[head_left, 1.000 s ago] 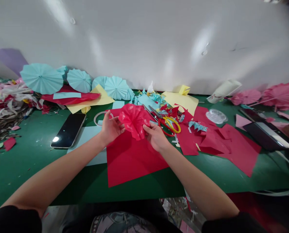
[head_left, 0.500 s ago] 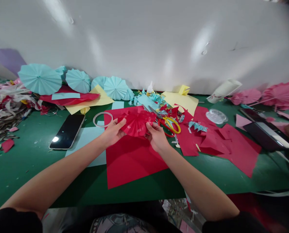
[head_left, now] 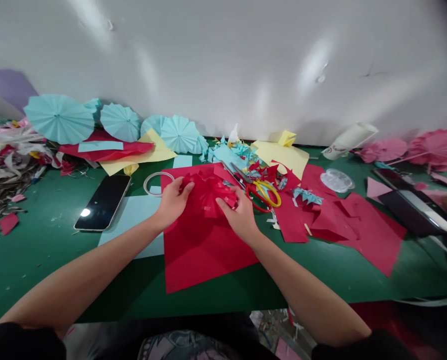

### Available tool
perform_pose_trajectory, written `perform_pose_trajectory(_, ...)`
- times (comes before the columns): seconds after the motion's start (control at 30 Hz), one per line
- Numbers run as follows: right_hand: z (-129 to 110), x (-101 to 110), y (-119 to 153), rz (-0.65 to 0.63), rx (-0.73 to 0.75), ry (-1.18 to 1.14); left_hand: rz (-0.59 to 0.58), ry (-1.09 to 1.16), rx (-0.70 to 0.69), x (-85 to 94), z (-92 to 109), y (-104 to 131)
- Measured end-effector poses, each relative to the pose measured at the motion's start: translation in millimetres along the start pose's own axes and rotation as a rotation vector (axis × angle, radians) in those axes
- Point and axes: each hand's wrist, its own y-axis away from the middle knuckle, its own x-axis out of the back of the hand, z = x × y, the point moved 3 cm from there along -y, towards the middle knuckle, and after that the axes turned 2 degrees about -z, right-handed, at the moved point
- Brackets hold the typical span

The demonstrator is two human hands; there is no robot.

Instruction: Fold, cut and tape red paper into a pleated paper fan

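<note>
A pleated red paper rosette (head_left: 207,192) is held between my two hands, over a flat red paper sheet (head_left: 204,255). My left hand (head_left: 173,200) pinches its left edge between thumb and fingers. At its right edge my right hand (head_left: 238,210) grips it, thumb on top, near what look like small shiny bits of tape. Just right of my right hand lie scissors with red and yellow handles (head_left: 266,194). A roll of clear tape (head_left: 147,184) rests left of the red sheet, partly over a light blue sheet (head_left: 135,215).
A phone (head_left: 103,202) lies on the green table at left. Light blue paper fans (head_left: 180,134) stand along the wall. Cut red paper (head_left: 332,220) and blue scraps spread to the right, with a clear plastic disc (head_left: 337,180), a white roll (head_left: 349,141) and pink fans (head_left: 439,147) beyond.
The rosette has tipped and changed shape in my hands, its pleats now facing more upward. My right hand has shifted its hold along the right edge. The view has moved slightly.
</note>
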Motion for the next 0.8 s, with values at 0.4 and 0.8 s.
perform_pose_trajectory(0.4,19.8,-14.7,5.8,-0.254,-0.272,-0.456,-0.001,-0.163,-0.075,-3.1,-0.5,-0.3)
perform_pose_trajectory(0.8,-1.4,-1.0,-3.2,-0.130,-0.121,-0.326,-0.163,-0.548,-0.248,-7.2,25.3,7.3)
